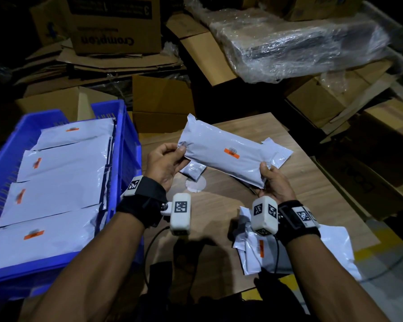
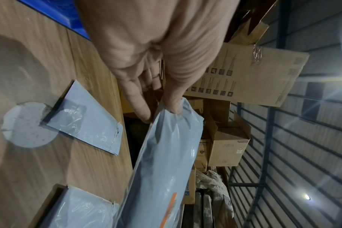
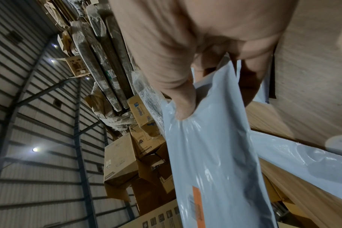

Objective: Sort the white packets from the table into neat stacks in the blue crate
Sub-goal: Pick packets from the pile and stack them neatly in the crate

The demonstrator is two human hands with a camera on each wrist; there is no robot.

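Both hands hold one white packet (image 1: 226, 151) up off the wooden table (image 1: 312, 182), slanted, far end up-left, near end down-right. Left hand (image 1: 165, 162) pinches the far-left corner btwn thumb and fingers; in the left wrist view the thumb sits on the top face right at the edge, fingers (image 2: 136, 98) stretch under it. Right hand (image 1: 271, 184) grips the near-right end, thumb on top, fingers curled underneath. An orange label (image 1: 230, 153) shows on the packet's top face.

Blue crate (image 1: 128, 145) stands left of the table, its right wall just beside the left wrist. Inside, a row of white packets (image 1: 63, 173) lies overlapped front to back, filling most of the width; a thin strip along the right wall holds more packets on edge.

On the table: one small packet (image 1: 192, 170) under the held one, touching a round white patch (image 1: 196, 184); another packet (image 1: 279, 151) pokes out past the held one's right end; a loose pile of packets (image 1: 300, 249) at the near-right corner, overhanging the table edge. Bare wood btwn the two forearms and to the right of the right hand.

Cardboard boxes (image 1: 163, 101) crowd the far table edge and the right side; a plastic-wrapped bundle (image 1: 296, 45) lies on top behind them.
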